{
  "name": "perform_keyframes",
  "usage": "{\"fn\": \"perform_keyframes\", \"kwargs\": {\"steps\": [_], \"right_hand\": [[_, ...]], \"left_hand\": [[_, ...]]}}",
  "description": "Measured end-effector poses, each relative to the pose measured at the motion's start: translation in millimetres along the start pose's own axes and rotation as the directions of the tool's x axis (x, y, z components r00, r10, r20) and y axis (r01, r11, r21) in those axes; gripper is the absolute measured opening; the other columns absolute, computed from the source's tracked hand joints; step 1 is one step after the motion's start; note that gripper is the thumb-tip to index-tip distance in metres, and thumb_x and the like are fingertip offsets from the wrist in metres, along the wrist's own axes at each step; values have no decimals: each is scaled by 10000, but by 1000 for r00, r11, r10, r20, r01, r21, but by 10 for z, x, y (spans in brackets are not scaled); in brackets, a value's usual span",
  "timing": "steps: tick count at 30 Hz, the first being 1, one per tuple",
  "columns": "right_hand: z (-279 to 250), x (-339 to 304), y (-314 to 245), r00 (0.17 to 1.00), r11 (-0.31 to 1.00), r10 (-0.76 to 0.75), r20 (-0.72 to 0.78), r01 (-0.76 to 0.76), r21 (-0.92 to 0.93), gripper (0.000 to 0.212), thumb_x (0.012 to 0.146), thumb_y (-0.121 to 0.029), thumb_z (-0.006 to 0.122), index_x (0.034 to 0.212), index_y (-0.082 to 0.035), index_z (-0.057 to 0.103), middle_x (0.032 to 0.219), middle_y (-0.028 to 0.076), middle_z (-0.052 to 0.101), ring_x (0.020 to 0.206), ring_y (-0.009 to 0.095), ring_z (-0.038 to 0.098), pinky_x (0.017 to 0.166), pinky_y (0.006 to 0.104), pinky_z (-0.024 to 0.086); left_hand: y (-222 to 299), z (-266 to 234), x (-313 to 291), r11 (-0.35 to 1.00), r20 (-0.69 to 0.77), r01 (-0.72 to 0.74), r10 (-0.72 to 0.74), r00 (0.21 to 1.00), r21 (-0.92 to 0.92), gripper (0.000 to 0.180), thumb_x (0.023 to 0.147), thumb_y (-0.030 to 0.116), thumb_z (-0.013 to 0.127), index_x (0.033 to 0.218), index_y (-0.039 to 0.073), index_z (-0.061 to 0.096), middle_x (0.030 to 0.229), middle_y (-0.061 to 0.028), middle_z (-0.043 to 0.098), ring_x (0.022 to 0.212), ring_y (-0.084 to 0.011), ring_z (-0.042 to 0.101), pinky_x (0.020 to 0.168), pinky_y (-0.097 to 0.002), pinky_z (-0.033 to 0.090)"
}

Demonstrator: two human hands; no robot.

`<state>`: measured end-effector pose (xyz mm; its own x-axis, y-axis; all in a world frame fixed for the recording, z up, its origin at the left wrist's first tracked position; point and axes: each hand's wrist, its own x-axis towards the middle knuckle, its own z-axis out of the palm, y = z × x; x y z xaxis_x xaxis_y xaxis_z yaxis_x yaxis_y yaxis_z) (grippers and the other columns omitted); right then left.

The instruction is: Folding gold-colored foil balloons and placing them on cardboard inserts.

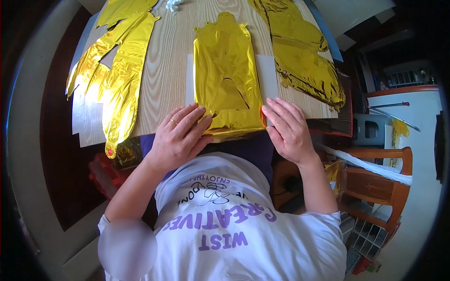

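Observation:
A flat gold foil balloon (227, 70) lies lengthwise in front of me on a white sheet (266, 75), its near end folded over at the table's edge. My left hand (180, 133) rests at the near left corner of the foil, fingers stretched and slightly bent, thumb beside the fold. On the opposite side, my right hand (291, 131) has its fingers extended, tips touching the foil's right edge, thumb apart. A small orange bit (263, 115) shows by the right fingertips. Neither hand visibly grips anything.
More flat gold foil balloons (126, 70) lie at the left of the wooden table (166, 61), and others (300, 51) at the right. Small pale beads (172, 6) sit at the far edge. A wooden chair (375, 182) and grey stool (368, 130) stand at the right.

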<state>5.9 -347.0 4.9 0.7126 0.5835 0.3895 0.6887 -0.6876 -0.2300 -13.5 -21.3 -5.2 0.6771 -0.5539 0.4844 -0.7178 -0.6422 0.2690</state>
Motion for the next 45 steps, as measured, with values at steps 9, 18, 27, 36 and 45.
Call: {"fn": "perform_keyframes", "kwargs": {"steps": [9, 18, 27, 36, 45], "right_hand": [[41, -10, -17, 999, 994, -36, -18, 34, -107, 461, 926, -363, 717, 1314, -117, 673, 1352, 114, 630, 1268, 320, 572, 1083, 470, 429], [109, -86, 41, 994, 985, -77, -76, 64, -159, 457, 889, -280, 765, 1305, -112, 680, 1334, 131, 638, 1231, 321, 605, 1049, 465, 466], [107, -92, 86, 992, 977, -94, -79, 77, -200, 445, 874, -243, 768, 1283, -88, 685, 1312, 139, 652, 1218, 321, 616, 1038, 461, 476], [128, -80, 30, 981, 976, -146, -126, 122, -182, 330, 890, -181, 733, 1199, -65, 724, 1240, 145, 694, 1146, 314, 666, 964, 426, 529], [105, -33, 18, 977, 963, -169, -131, 136, -232, 246, 927, -144, 712, 1149, -39, 726, 1192, 160, 714, 1111, 321, 691, 916, 408, 562]], "left_hand": [[12, 59, -17, 1000, -43, 4, -3, 999, 22, 484, 808, 215, 822, 1256, 84, 690, 1308, -113, 641, 1167, -318, 640, 939, -431, 509], [1, 117, -23, 997, -36, 3, 0, 999, 80, 497, 810, 219, 825, 1272, 101, 684, 1341, -95, 634, 1210, -305, 623, 943, -425, 483], [28, 145, 48, 985, -2, 47, -47, 999, 166, 526, 812, 200, 818, 1310, 101, 678, 1365, -94, 638, 1212, -272, 633, 900, -381, 473], [32, 169, -137, 973, -76, -5, 23, 997, 233, 501, 768, 145, 833, 1251, 85, 713, 1357, -82, 652, 1123, -216, 671, 814, -335, 474], [-42, 205, -81, 948, -101, -67, 103, 990, 312, 465, 744, 126, 848, 1195, 96, 739, 1250, -31, 656, 1034, -177, 676, 771, -311, 465]]}}
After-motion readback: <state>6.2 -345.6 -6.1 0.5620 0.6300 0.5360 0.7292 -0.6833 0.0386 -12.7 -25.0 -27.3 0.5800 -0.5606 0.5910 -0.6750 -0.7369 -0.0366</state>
